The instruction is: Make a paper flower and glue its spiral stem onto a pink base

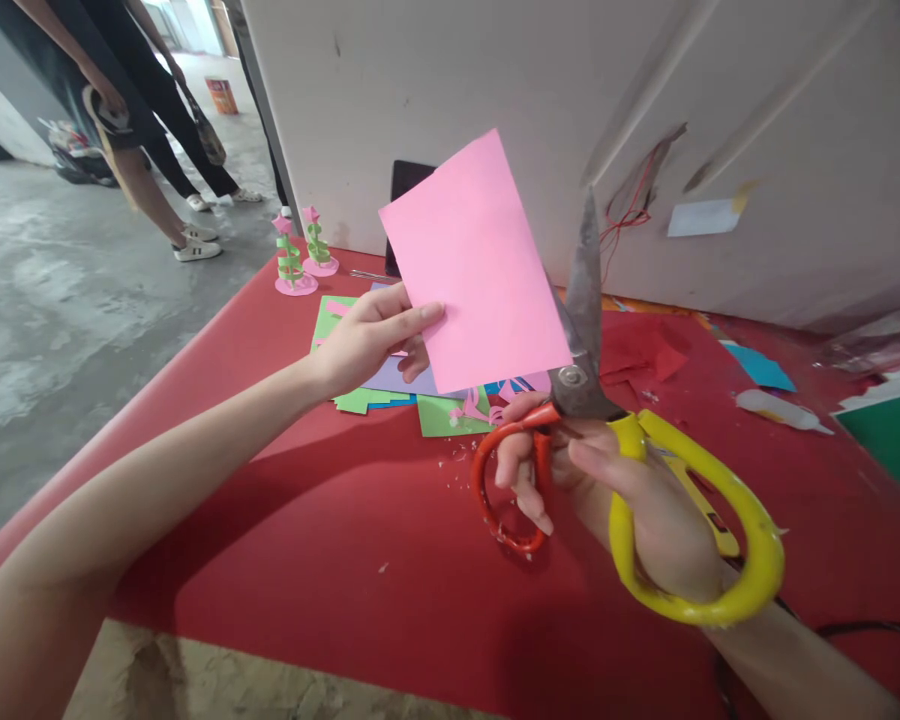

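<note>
A sheet of pink paper (476, 260) is pinched by its left edge in my left hand (375, 340), thumb on top, held up above the table. My right hand (637, 490) grips a pair of scissors (586, 280) with one red and one yellow handle, fingers through the loops. The blades stand parted and point upward at the sheet's right edge, one blade partly hidden behind the paper. Below lie green paper (450, 418) and purple paper (390, 375), with pink cut scraps (471, 408) on the green piece.
Two small pink-and-green paper ornaments (289, 262) stand at the table's far left corner. To the right lie red paper (645, 350), a glue bottle (780, 410), a blue scrap (761, 367) and a yellow cutter (701, 500). A white wall (495, 60) rises behind; people stand at left.
</note>
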A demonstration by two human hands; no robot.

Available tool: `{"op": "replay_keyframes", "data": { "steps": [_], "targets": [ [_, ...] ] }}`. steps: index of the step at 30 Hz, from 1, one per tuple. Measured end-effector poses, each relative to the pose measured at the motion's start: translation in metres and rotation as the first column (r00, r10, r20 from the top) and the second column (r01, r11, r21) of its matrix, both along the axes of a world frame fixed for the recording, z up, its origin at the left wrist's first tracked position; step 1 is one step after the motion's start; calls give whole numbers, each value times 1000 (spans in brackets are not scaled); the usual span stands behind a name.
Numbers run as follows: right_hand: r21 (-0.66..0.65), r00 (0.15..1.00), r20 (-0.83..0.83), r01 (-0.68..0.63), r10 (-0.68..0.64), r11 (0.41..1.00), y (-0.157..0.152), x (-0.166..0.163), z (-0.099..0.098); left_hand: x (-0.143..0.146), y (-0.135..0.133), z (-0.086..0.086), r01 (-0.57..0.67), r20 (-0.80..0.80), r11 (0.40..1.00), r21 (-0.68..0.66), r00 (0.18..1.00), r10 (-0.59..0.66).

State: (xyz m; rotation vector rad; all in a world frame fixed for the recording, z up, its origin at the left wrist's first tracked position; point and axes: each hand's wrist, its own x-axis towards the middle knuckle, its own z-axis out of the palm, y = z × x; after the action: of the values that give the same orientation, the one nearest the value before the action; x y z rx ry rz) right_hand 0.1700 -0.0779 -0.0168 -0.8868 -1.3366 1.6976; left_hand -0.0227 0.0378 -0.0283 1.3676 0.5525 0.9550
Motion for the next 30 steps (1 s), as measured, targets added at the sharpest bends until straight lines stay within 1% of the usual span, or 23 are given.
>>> {"op": "replay_keyframes", "data": {
  "steps": [3,7,13,18,21,23,26,28,30],
  "targets": [
    [10,1000,6,14,-14,1000,-3,-2,0,-2,5,-1,-12,-8,1000,26,1000,13],
    [19,1000,3,24,-24,1000,-5,-2,0,-3,9,-1,-81,-16,995,57,997,82],
    [72,998,42,48,-51,996,-6,-2,-1,-5,9,0,-53,-69,995,82,996,59],
    [81,991,103,83,-91,993,-6,-7,1,-5,10,1,-82,-65,994,75,994,87],
    [69,987,133,82,-91,994,-5,-6,0,-4,13,-1,-166,-15,985,46,986,167],
    [39,979,201,33,-41,999,-5,-3,0,-4,16,-3,-243,30,969,33,970,242],
    [-29,946,321,-41,48,999,-5,0,0,-7,23,-6,-371,80,928,34,926,368],
    [-51,938,339,-56,70,997,-4,2,2,-10,27,-8,-437,95,899,29,896,433],
    [-30,943,326,-57,64,998,-4,3,4,-13,31,-9,-455,93,891,10,887,452]
  ]
}}
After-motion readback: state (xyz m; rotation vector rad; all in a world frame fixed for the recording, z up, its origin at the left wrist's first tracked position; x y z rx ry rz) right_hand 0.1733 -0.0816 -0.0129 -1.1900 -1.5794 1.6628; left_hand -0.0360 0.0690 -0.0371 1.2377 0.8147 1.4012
